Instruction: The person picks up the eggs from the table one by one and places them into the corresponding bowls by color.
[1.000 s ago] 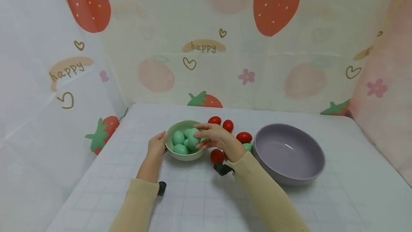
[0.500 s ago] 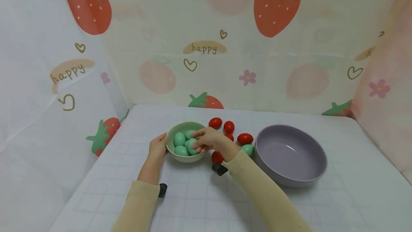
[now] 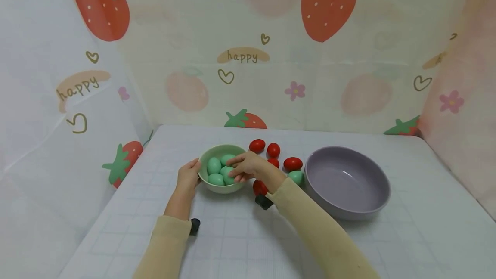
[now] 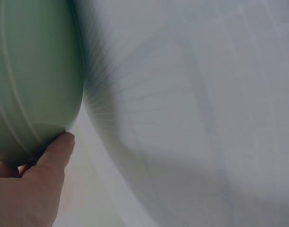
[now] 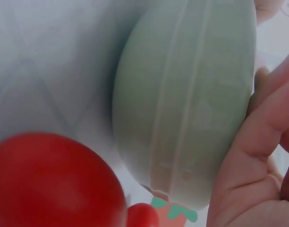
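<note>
A light green bowl (image 3: 222, 190) stands on the table with several green eggs (image 3: 214, 165) in it. My left hand (image 3: 188, 176) grips its left rim; in the left wrist view the thumb lies along the bowl's wall (image 4: 40, 71). My right hand (image 3: 252, 168) reaches over the right rim, thumb and fingers on a green egg (image 3: 228, 176) low among the others. In the right wrist view the bowl's wall (image 5: 187, 94) hides that egg, and my right hand (image 5: 258, 165) bends over the rim.
Several red eggs (image 3: 292, 164) lie on the table between the bowls, one (image 5: 54, 179) close to the green bowl. Another green egg (image 3: 296, 178) lies against a larger purple bowl (image 3: 348, 214) at the right. A strawberry-print curtain (image 3: 329, 76) hangs behind the table.
My right hand has lowered the green egg from above the others into the front right of the bowl, then stayed there. The left hand keeps its grip on the rim.
</note>
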The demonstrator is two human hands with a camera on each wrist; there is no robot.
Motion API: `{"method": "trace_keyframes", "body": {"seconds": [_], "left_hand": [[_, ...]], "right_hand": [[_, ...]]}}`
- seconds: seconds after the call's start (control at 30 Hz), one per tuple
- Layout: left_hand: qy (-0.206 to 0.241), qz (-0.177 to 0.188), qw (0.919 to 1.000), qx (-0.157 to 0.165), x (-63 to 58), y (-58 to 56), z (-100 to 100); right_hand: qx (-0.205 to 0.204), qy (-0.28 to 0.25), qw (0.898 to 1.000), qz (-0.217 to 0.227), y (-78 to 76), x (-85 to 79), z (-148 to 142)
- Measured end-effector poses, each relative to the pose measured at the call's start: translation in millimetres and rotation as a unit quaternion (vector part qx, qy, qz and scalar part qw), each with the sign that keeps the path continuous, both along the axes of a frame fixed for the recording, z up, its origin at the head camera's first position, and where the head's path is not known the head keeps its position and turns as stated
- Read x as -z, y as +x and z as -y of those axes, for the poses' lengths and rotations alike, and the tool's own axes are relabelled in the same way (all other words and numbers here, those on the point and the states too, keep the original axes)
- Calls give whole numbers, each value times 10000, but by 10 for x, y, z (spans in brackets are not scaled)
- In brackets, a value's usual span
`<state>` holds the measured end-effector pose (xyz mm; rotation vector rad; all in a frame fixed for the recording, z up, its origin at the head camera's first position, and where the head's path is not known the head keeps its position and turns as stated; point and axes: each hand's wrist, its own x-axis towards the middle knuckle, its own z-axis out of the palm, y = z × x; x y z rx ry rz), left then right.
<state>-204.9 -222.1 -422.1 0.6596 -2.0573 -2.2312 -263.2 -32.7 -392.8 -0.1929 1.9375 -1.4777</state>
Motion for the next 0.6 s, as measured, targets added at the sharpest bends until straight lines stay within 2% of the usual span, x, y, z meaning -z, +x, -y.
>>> {"method": "trace_keyframes", "body": {"seconds": [0.13,0.33,0.43,0.6], "left_hand": [[7,1,10000,31,2,-8,-13],[40,-11,10000,25,13,-19,-17],[37,-16,10000,53,17,-4,-13],[12,-58,9999,83,8,22,-11]], "right_hand": [[563,-576,9967,30,56,50,-67],[1216,-1240,9847,-154,163,156,-260],[1543,-1329,9788,-195,207,163,-397],[2220,-1096,9683,-332,247,130,-593]]}}
